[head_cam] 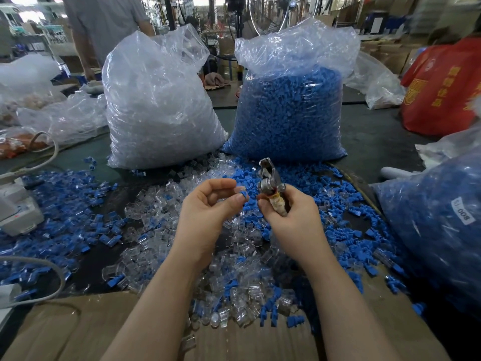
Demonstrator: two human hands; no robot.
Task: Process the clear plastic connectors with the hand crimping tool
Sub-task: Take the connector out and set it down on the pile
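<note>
At centre frame, the left hand [208,207] pinches a small clear connector with a blue piece [240,191] between thumb and fingertips. Just right of it, the right hand [289,212] grips the crimping tool [270,183], head tilted up, above loose clear connectors [234,256] on the table.

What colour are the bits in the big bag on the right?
Blue, seen in the head view: the clear plastic bag of small blue plastic pieces.

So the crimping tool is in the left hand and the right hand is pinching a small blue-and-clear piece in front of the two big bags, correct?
Not quite: the hands are swapped. In the head view the right hand grips the crimping tool, and the left hand pinches the small blue-and-clear piece. The rest holds: both are in front of the clear bag and the blue bag.
</note>
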